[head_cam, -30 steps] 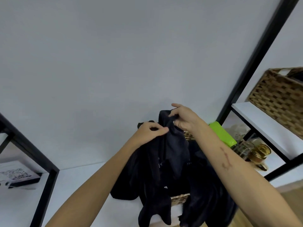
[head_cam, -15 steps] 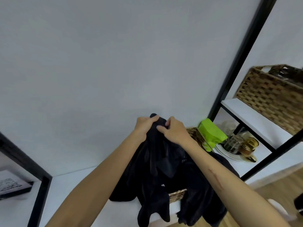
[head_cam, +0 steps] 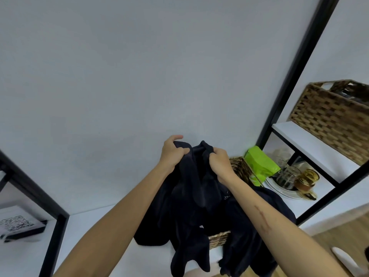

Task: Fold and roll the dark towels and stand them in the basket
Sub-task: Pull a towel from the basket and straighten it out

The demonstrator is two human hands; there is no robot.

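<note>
While both hands' grip bunches dark towel (head_cam: 196,176), left hand (head_cam: 172,153), right hand (head_cam: 219,163), basket (head_cam: 218,239) below

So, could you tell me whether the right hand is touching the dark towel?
Touching. The head view shows the right hand with its fingers curled round the top edge of the dark towel, gripping it.

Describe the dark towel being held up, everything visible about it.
The dark towel is navy-black, soft and plush-looking, unfolded and bunched. The left hand and right hand grip its top edge close together, lifting it so it hangs in loose folds over the wicker basket and more dark cloth draped there. A small pale marking shows near the right wrist.
</note>
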